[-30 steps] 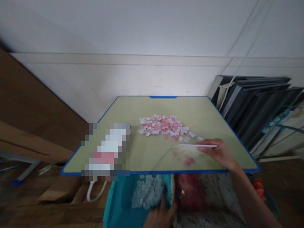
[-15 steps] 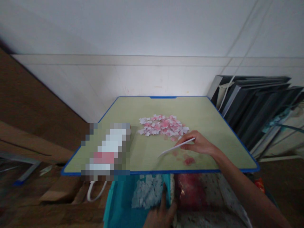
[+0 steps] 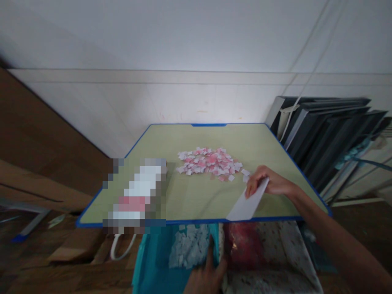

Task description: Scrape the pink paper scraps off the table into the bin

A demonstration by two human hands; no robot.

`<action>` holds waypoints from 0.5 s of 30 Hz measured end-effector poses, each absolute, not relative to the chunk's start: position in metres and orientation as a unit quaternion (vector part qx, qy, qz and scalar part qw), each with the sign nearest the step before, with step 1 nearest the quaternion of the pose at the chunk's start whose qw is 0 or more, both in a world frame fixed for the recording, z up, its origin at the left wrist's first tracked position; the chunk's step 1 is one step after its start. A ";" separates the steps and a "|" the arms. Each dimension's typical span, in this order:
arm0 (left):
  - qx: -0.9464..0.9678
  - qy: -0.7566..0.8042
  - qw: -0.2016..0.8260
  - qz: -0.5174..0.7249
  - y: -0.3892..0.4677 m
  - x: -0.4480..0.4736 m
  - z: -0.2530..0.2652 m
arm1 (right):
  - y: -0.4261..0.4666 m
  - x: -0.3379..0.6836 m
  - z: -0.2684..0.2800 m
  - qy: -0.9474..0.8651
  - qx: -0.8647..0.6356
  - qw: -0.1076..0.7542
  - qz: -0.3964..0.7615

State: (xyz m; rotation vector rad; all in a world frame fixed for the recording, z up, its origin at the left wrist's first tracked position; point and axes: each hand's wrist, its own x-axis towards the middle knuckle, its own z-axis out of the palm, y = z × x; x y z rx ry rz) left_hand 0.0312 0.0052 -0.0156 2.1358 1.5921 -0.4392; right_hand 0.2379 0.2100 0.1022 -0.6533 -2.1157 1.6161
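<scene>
My right hand (image 3: 260, 181) pinches a thin, stiff white card (image 3: 245, 206), tilted with its wide lower edge at the front of the table. Small pink and white paper-like squares (image 3: 211, 161) lie in a loose pile at mid-table, several of them beside my right fingers. Below the front edge, my left hand (image 3: 206, 273) has its index finger along the inner wall of a teal tray (image 3: 142, 253), with the thumb on the other side of the rim. Pale squares (image 3: 190, 247) lie inside this tray. A speckled whitish tray (image 3: 275, 247) with a wet red patch adjoins it.
The blue-edged pale green table (image 3: 171, 134) stands against a white wall. A pixelated white object with a white loop (image 3: 122, 249) sits on its left side. Dark flat panels (image 3: 330, 126) lean at the right. Brown board (image 3: 45, 134) rises at the left.
My right hand has moved slightly right and turned the card from edge-on to broad side. The reddish bits near the front edge are now out of sight. My left hand stays put.
</scene>
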 end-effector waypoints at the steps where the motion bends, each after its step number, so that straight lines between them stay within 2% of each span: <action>1: 0.771 0.577 0.218 -0.159 0.006 0.032 -0.014 | 0.210 0.244 0.104 -0.756 -0.236 0.197 0.577; 8: 0.779 0.567 0.217 -0.156 0.009 0.032 -0.008 | 0.204 0.288 0.111 -0.760 -0.313 0.202 0.533; 12: 0.782 0.566 0.209 -0.153 0.008 0.032 -0.007 | 0.200 0.310 0.114 -0.713 -0.479 0.279 0.430; 15: 0.779 0.564 0.214 -0.169 0.008 0.032 -0.009 | 0.195 0.325 0.113 -0.642 -0.556 0.330 0.412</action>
